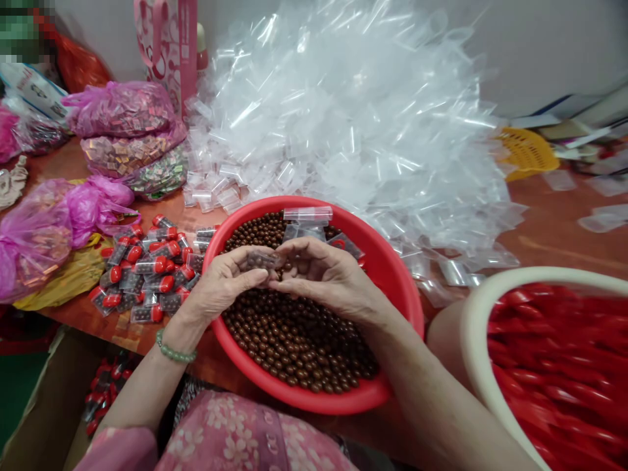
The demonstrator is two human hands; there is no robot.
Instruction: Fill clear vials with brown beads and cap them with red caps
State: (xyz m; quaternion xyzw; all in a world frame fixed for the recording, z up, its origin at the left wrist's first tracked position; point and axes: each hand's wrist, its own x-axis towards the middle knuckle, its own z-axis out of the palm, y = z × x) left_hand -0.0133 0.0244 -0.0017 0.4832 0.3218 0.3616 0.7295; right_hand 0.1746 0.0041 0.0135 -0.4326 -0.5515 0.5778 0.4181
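Over a red basin [417, 297] of round brown balls [299, 347], my two hands meet. My left hand [235, 278] is closed around a clear plastic tube [262, 260] with dark balls inside, lying nearly level with its open end toward the right. Cupped at that end is my right hand [328, 278], with a few brown balls between its curled fingers. Empty clear tubes [308, 214] lie on the balls at the basin's far side. Left of the basin is a heap of filled tubes with red caps [159, 265].
Behind the basin rises a big pile of clear tubes [343, 111]. A cream tub [473, 333] of red caps [554, 373] stands at the right. Pink bags [122, 124] sit at the left, a yellow basket [527, 154] at the back right. A cardboard box [49, 392] is below the table edge.
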